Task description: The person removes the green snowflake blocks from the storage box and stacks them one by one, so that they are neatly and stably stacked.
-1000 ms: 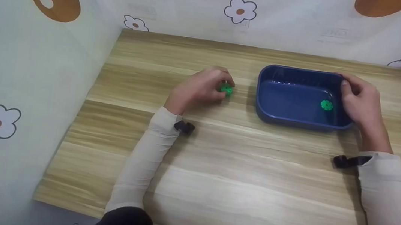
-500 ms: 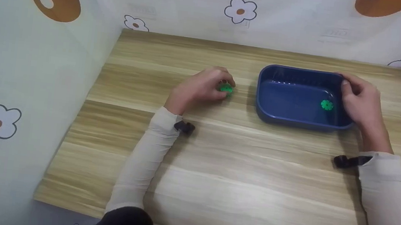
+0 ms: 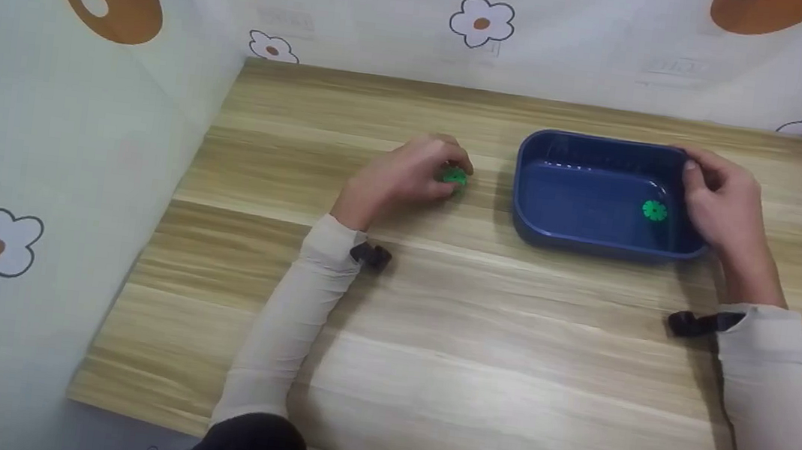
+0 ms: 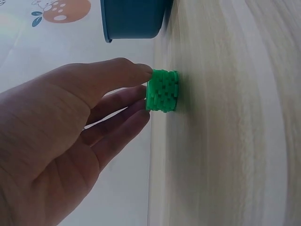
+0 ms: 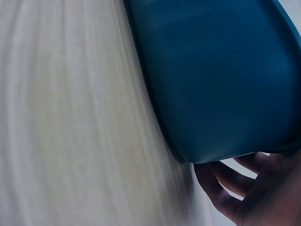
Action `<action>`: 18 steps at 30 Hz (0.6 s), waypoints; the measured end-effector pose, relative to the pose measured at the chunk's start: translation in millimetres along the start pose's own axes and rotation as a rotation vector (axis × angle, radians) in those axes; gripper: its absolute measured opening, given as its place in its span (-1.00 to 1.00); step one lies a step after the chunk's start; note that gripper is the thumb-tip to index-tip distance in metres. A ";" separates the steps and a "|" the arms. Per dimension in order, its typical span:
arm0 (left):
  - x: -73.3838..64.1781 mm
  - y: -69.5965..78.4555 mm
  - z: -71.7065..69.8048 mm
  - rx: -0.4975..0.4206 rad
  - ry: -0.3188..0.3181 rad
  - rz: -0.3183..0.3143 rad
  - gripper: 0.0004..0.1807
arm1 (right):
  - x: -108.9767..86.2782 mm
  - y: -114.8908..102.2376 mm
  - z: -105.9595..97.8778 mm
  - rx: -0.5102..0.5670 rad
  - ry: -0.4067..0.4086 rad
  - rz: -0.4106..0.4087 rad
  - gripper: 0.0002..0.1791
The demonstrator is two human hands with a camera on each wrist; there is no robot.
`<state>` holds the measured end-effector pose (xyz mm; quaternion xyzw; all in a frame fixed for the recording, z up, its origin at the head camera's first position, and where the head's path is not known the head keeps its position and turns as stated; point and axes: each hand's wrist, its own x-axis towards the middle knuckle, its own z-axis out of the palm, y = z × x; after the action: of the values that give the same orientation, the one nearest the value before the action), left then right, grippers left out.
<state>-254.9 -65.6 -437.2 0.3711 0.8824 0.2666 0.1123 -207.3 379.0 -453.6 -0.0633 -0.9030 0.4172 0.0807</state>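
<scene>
In the head view my left hand (image 3: 399,176) pinches a short stack of green notched discs (image 3: 455,177), left of a blue plastic bin. The left wrist view shows the disc stack (image 4: 163,92) upright at the tabletop, with the thumb on one side of its upper end and fingertips on the other. My right hand (image 3: 728,206) grips the right end of the bin (image 3: 577,200), thumb over the rim. Its other fingers (image 5: 218,188) lie along the outside of the bin wall (image 5: 221,84). A single green notched disc (image 3: 654,211) lies flat inside the bin, near its right end.
The wood-grain table (image 3: 478,339) carries the bin towards its back right. Patterned sheeting (image 3: 364,17) stands along the back and left of the table. A small black wrist camera (image 3: 371,255) sits at the left cuff, another camera (image 3: 692,323) at the right.
</scene>
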 end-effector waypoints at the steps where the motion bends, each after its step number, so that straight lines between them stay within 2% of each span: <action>1: 0.1 0.0 0.3 0.003 0.001 0.001 -0.72 | -0.3 -0.2 0.0 0.002 0.001 0.001 -0.56; 11: -0.6 -0.7 1.0 0.003 0.007 0.015 -0.72 | 0.3 0.6 -0.9 0.003 -0.006 0.005 -0.56; 18: -0.9 1.3 -0.7 0.001 0.013 -0.003 -0.69 | 1.0 1.1 -0.7 -0.009 -0.004 0.004 -0.57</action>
<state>-253.8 -65.8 -435.9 0.3681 0.8838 0.2684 0.1068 -208.0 380.4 -453.9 -0.0644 -0.9049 0.4135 0.0779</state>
